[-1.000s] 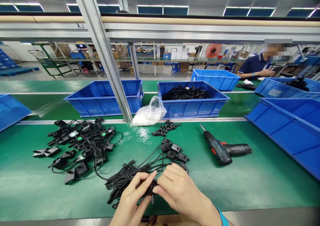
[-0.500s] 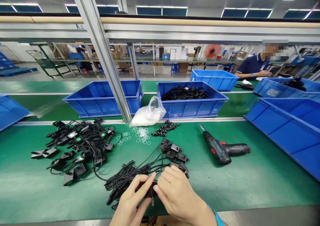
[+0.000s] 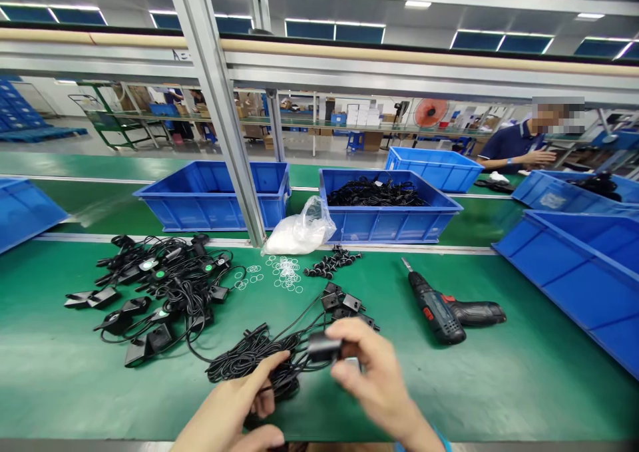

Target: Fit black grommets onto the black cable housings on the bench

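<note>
Between the thumb and fingers of my right hand is a small black box-shaped part, slightly blurred. My left hand is curled at the near side of a coiled black cable bundle, its fingers partly round the cables. Several black boxes with cables lie just beyond my right hand. To the left is a tangled pile of black cabled devices, some with green or white round stickers. Small clear rings and black screw-like pieces lie farther back.
A cordless screwdriver lies on the green table at right. Behind are a plastic bag, a cable-filled blue bin and another blue bin. A person sits at the far right.
My hands have moved apart. The black part has gone up and to the right in my right hand, and my left hand has shifted left to the cable bundle. The view has tilted slightly.
</note>
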A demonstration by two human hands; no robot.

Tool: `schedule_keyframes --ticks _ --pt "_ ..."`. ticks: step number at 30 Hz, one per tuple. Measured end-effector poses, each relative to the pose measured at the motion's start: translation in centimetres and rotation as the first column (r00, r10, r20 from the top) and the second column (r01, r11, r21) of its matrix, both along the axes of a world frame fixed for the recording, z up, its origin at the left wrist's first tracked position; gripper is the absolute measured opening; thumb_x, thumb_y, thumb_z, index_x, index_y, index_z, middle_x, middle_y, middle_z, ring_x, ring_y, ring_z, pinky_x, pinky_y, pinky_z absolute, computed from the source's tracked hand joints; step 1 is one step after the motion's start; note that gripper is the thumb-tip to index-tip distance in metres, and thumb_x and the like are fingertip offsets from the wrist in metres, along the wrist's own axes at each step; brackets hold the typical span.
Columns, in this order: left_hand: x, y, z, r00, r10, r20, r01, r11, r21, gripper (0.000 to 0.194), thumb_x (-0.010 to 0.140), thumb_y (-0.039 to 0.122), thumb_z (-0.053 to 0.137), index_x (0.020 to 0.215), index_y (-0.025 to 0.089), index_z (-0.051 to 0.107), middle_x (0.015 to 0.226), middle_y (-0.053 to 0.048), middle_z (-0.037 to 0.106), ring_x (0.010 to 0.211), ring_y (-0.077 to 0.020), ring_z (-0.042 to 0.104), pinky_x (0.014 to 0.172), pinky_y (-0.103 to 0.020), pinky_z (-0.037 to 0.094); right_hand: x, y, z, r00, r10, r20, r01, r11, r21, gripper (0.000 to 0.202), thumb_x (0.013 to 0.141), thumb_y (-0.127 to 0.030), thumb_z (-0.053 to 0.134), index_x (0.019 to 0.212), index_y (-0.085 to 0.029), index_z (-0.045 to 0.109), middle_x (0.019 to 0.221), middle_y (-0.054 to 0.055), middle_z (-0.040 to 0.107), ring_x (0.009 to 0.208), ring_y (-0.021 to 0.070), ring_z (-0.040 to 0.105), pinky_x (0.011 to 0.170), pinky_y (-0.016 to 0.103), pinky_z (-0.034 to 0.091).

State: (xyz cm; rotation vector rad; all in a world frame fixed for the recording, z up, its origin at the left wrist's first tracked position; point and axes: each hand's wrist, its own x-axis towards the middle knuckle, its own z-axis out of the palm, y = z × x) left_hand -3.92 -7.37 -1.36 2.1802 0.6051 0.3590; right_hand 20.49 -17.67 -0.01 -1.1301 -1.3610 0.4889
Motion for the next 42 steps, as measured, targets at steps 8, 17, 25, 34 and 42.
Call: schedule_keyframes --ticks 8,17,25,34,42 --pt "-1.1 4.2 1.0 0.983 0.154 0.100 -0.150 0.987 -0.055 0.054 0.095 0.031 0.057 0.147 0.028 0.041 0.112 -0.005 0.069 0.089 -0.0161 0.069 0.083 -0.024 0.057 6.5 3.9 -3.7 0.956 -0.270 0.112 0.292 0.896 -0.333 0.043 0.100 -0.055 0.046 0.116 -0.017 0.060 0.083 0.003 0.068 0.064 0.0157 0.064 0.063 0.030 0.056" --pt "-0.7 5.4 -4.4 0.970 0.193 -0.147 -0.122 0.912 0.393 0.047 0.097 0.041 0.057 0.144 0.035 0.053 0.148 -0.002 0.055 0.131 -0.0269 0.058 0.106 -0.037 0.052 9.3 4.4 -5.2 0.830 -0.229 0.508 0.426 0.848 -0.314 0.026 0.098 -0.043 0.053 0.098 -0.021 0.066 0.105 0.011 0.063 0.104 0.0302 0.057 0.091 0.046 0.047" --pt "-1.9 4.9 -3.0 0.963 0.234 -0.135 -0.175 0.922 0.346 0.051 0.096 0.042 0.057 0.147 0.037 0.049 0.152 -0.003 0.051 0.133 -0.0288 0.056 0.106 -0.040 0.051 13.1 13.9 -5.2 0.766 0.115 0.633 0.178 0.907 -0.380 0.034 0.080 0.001 0.057 0.104 -0.022 0.068 0.105 0.005 0.063 0.092 0.0208 0.060 0.083 0.033 0.047" --pt "-5.2 4.7 -0.2 0.914 0.404 -0.043 -0.383 0.893 0.237 0.039 0.095 0.032 0.059 0.134 0.032 0.062 0.134 -0.006 0.066 0.121 -0.0260 0.064 0.103 -0.038 0.053 13.8 16.5 -8.0 0.717 0.316 0.621 -0.032 0.905 -0.423 0.014 0.083 -0.015 0.055 0.081 -0.022 0.067 0.089 0.004 0.066 0.079 0.0197 0.063 0.072 0.032 0.048" --pt "-12.0 10.0 -2.5 0.569 0.813 -0.125 -0.685 0.552 0.475 0.054 0.082 0.007 0.051 0.134 0.019 0.058 0.126 -0.015 0.063 0.115 -0.0347 0.061 0.094 -0.049 0.051 15.8 11.0 -7.4 0.972 -0.129 0.195 0.204 0.879 -0.431 0.050 0.079 -0.066 0.066 0.106 -0.024 0.067 0.109 0.009 0.072 0.093 0.0305 0.071 0.073 0.040 0.062"
